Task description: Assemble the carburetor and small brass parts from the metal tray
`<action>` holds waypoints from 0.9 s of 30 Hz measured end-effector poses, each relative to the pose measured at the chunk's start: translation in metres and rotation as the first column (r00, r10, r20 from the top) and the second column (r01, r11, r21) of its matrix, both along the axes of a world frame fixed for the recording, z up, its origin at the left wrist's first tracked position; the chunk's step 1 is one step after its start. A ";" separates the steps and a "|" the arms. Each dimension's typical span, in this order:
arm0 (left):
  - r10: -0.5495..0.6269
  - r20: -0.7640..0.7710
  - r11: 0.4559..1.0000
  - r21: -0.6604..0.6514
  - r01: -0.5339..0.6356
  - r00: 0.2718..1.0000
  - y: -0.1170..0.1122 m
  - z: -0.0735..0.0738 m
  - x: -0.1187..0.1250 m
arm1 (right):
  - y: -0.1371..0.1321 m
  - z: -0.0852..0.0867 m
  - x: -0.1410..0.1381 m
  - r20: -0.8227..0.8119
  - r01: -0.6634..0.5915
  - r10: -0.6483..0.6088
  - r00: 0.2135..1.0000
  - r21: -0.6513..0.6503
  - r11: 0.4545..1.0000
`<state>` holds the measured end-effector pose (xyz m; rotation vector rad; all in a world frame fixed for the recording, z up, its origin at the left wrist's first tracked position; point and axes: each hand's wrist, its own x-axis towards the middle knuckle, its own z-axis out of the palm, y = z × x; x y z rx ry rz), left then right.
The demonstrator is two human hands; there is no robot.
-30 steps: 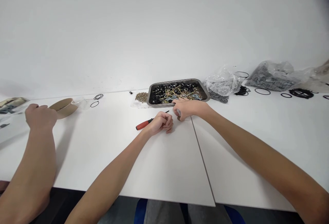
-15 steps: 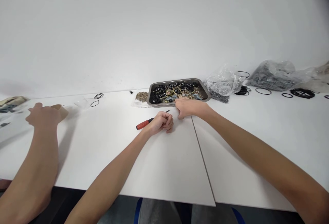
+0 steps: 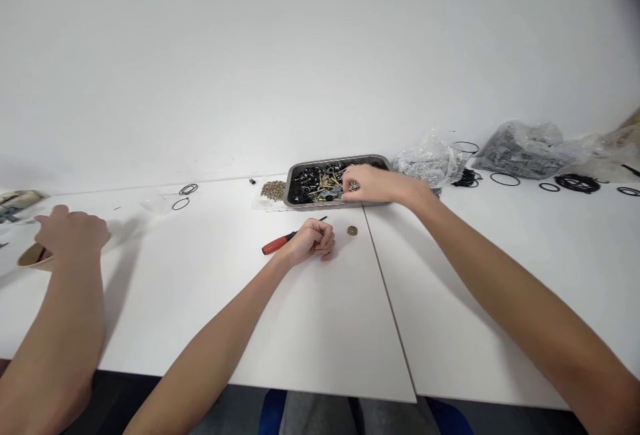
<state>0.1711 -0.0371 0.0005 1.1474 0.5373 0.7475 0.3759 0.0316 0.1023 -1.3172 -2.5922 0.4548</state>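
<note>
My left hand point(image 3: 315, 240) rests on the white table with its fingers curled in; what they hold, if anything, is hidden. A screwdriver point(image 3: 276, 244) with a red and black handle lies behind that hand, its dark tip showing past the knuckles. Over the right part of a metal tray point(image 3: 320, 206) reaches my right hand point(image 3: 367, 183), fingers bent downward, with small parts visible in the gap between finger and thumb. Black rings, brass-coloured pins and grey metal pieces point(image 3: 327, 193) fill the tray. A small brown disc point(image 3: 353, 230) lies on the table between my hands.
Left of the tray is a pile of small brass-coloured pieces point(image 3: 273, 190). Plastic bags of grey parts point(image 3: 525, 148) and black rings point(image 3: 505, 179) lie on the right. Another person's hand point(image 3: 75, 232) is over a beige bowl-like object point(image 3: 34, 258) at left. A seam point(image 3: 387, 288) crosses the table.
My right hand has moved from the tray's front edge up over its contents, and the brown disc now shows where it was. My left hand stays put. The other person's hand has shifted slightly left.
</note>
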 end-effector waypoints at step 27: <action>0.014 0.026 0.999 -0.043 -0.013 1.000 0.000 -0.001 0.002 | 0.056 -0.065 0.047 0.133 0.232 -0.271 0.953 0.250 0.940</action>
